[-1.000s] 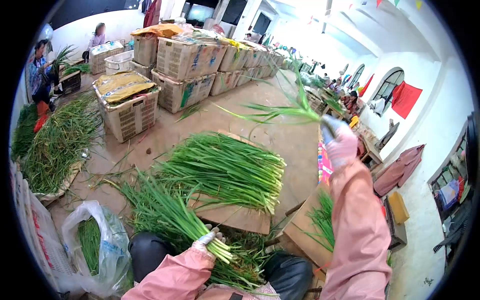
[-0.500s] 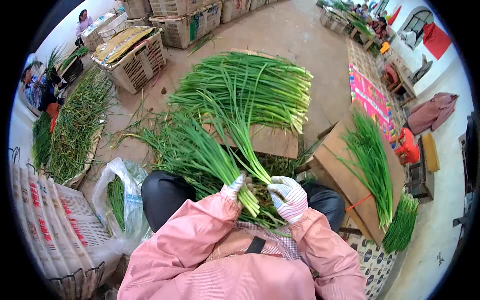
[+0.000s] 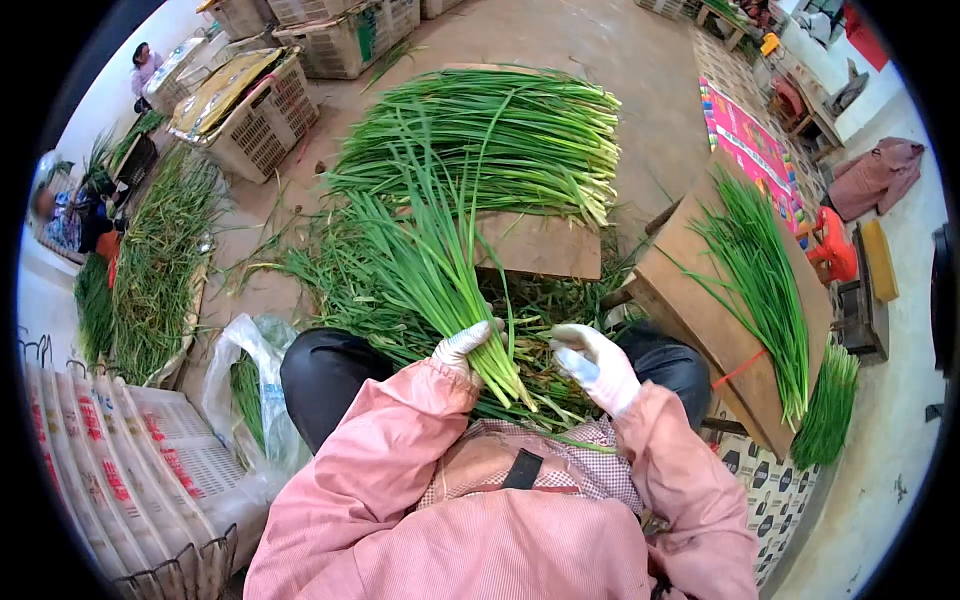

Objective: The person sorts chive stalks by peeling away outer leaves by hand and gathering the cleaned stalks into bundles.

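My left hand (image 3: pixel 466 344), in a pale glove, is wrapped round a bunch of Chinese chives (image 3: pixel 440 275). The pale cut ends point down toward my lap and the green leaves fan up and away. My right hand (image 3: pixel 600 372), gloved too, is to the right of the bunch and apart from it. Its fingers are loosely curved, with nothing visible between them. Beneath both hands, a heap of loose chives and trimmings (image 3: pixel 375 325) lies between my knees. Just beyond, a large pile of chives (image 3: pixel 480 140) rests on a low wooden board (image 3: pixel 545 250).
On my right is a wooden table (image 3: pixel 690 300) bearing chives (image 3: pixel 755 290), with another bundle (image 3: pixel 828 405) beside it. A plastic bag (image 3: pixel 265 395) and white crates (image 3: pixel 170 450) are at my left. Stacked baskets (image 3: pixel 260 115) stand farther back, near other people.
My right hand has let go of its stalks and moved slightly right. Those stalks now appear with the bunch in my left hand. The view has tilted down a little.
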